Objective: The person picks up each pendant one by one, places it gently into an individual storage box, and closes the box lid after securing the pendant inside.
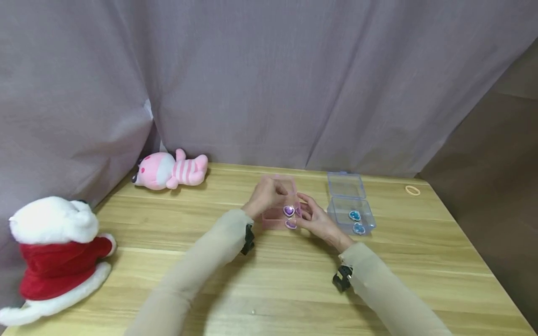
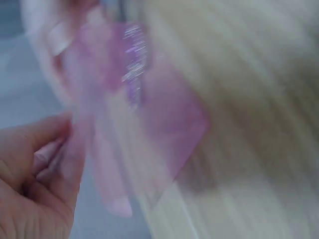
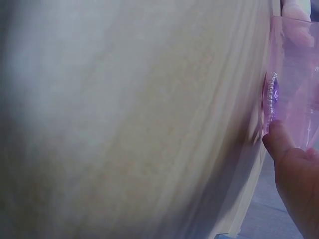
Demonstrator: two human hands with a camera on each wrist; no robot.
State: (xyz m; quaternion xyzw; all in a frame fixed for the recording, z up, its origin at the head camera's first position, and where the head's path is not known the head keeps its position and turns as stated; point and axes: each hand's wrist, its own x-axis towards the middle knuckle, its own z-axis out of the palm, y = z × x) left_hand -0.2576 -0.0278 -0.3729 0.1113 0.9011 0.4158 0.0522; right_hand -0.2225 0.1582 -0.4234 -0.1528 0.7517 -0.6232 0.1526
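A clear pink plastic box (image 1: pixel 275 224) stands on the wooden table with its lid (image 1: pixel 290 182) raised at the back. Purple heart-shaped gems (image 1: pixel 289 211) with sparkling pale edges lie at its right end. My left hand (image 1: pixel 267 193) pinches the lid between thumb and fingers, and part of the box is hidden behind it. Around the right end of the box my right hand (image 1: pixel 316 222) grips the wall, its thumb (image 3: pixel 279 139) low on the side near a gem. In the left wrist view the box (image 2: pixel 174 124) is blurred.
Right of my hands, a clear blue box (image 1: pixel 342 227) stands with its lid up, holding blue gems (image 1: pixel 355 215). A pale ring (image 1: pixel 413 190) lies at the far right. A pink plush toy (image 1: pixel 172 170) lies back left; a white plush in red clothing (image 1: pixel 59 261) sits near left.
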